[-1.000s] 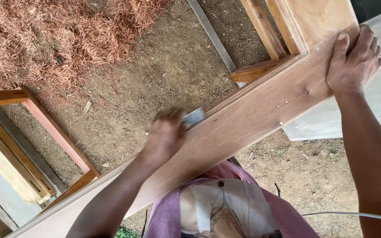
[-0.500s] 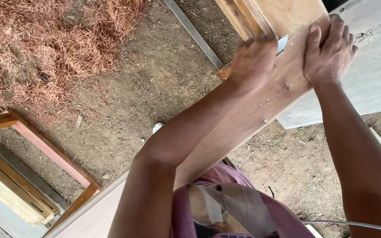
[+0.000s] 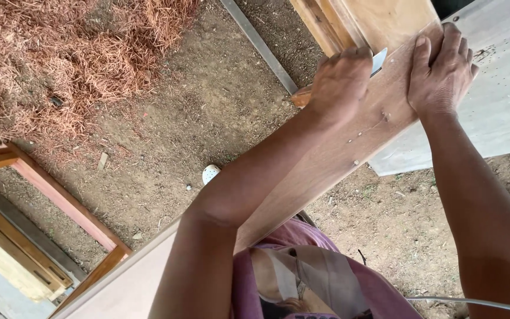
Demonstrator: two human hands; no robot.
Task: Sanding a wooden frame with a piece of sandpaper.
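Metal scraper blade (image 3: 379, 61) mostly hidden under left hand (image 3: 340, 80); wooden door frame (image 3: 349, 142) cut off at pic's top & bottom edges.

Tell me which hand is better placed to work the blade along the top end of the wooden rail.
Left. The left hand grips the metal blade against the wooden rail; the right hand lies flat, bracing it.

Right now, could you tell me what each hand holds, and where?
Left hand grips a metal scraper by its upper part; right hand presses flat on the wooden board.
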